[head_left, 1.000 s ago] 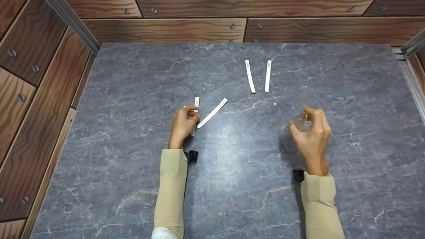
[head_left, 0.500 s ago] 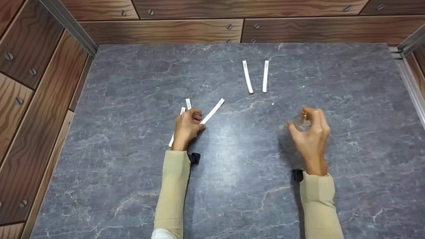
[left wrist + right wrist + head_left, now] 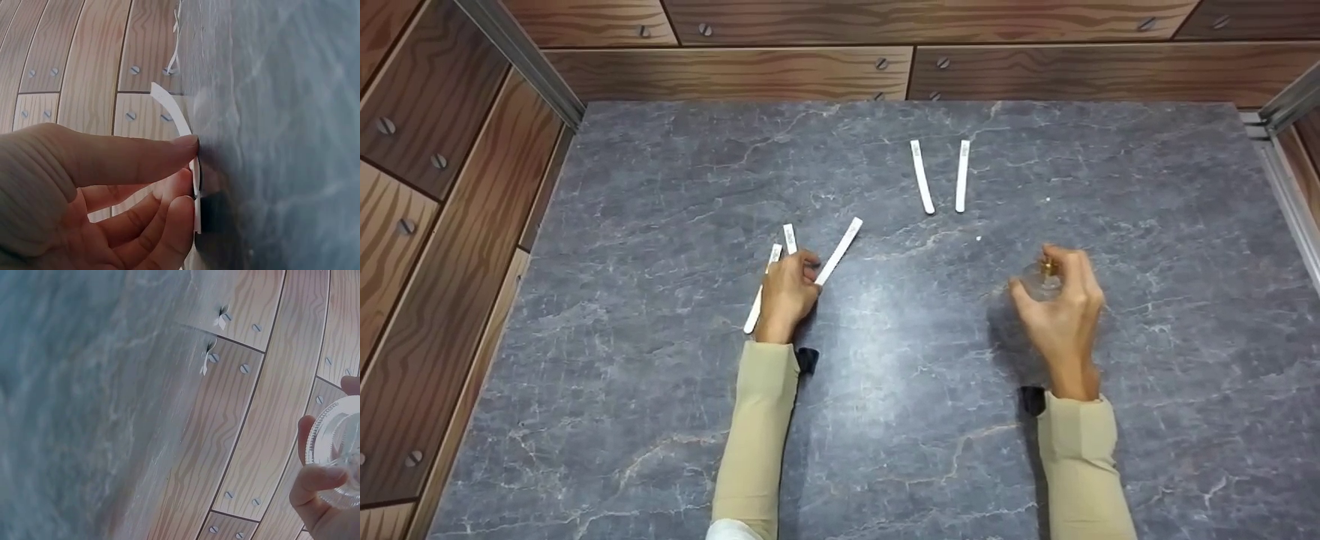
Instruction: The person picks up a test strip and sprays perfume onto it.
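Observation:
My left hand (image 3: 789, 291) pinches the lower end of a white paper test strip (image 3: 841, 249) between thumb and fingers. That strip (image 3: 173, 109) curves upward off the tabletop in the left wrist view. A second strip (image 3: 790, 237) is partly covered by this hand, and a third strip (image 3: 753, 311) lies slanted along its left side. On the right, my right hand (image 3: 1065, 304) holds a clear glass bottle with a gold top (image 3: 1048, 266), probably perfume, above the table. The bottle's round ridged glass (image 3: 323, 439) shows between the fingers in the right wrist view.
Two more white strips, a left one (image 3: 922, 180) and a right one (image 3: 962, 178), lie towards the back of the grey marbled table (image 3: 660, 210). Two tiny white specks lie to their right. Wood-patterned walls (image 3: 735, 71) enclose the back and sides.
My left hand has shifted right, leaving two strips beside and under it, and now grips the rightmost strip, which has turned slightly more upright. The right hand with the bottle stays put.

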`<state>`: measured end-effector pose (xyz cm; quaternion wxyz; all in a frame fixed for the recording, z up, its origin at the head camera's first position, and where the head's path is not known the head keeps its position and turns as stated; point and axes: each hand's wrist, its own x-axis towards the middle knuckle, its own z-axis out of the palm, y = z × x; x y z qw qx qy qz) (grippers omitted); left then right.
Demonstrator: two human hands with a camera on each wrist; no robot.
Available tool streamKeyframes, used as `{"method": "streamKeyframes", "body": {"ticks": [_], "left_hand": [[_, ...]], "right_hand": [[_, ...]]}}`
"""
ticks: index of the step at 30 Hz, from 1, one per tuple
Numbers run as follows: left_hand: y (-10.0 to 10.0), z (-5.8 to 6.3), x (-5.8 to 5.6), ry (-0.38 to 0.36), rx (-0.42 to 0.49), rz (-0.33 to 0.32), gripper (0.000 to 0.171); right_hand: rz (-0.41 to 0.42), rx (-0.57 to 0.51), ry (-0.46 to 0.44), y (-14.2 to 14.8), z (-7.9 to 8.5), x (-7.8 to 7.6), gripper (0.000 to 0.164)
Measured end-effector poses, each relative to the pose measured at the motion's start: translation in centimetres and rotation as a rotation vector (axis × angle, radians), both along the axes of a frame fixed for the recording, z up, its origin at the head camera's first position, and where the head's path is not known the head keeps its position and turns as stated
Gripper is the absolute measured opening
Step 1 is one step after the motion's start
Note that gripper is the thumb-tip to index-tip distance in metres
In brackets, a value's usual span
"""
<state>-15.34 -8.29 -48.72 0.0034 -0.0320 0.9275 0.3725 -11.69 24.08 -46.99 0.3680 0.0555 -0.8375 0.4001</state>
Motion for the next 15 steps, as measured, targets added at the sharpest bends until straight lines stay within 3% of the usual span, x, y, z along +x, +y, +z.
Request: {"method": "streamKeyframes", "body": {"ticks": [6,15], "left_hand": [[0.37,-0.09,0.00,0.009,-0.019,-0.014,0.032],[0.32,0.11,0.13,-0.049,-0.006,-0.015,0.032]], "right_hand": [[-0.007,-0.006,0.000,0.13,-0.16,0.15,0.044],[-0.002,0.003,0.014,0.06,-0.10,-0.11,0.042]]}}
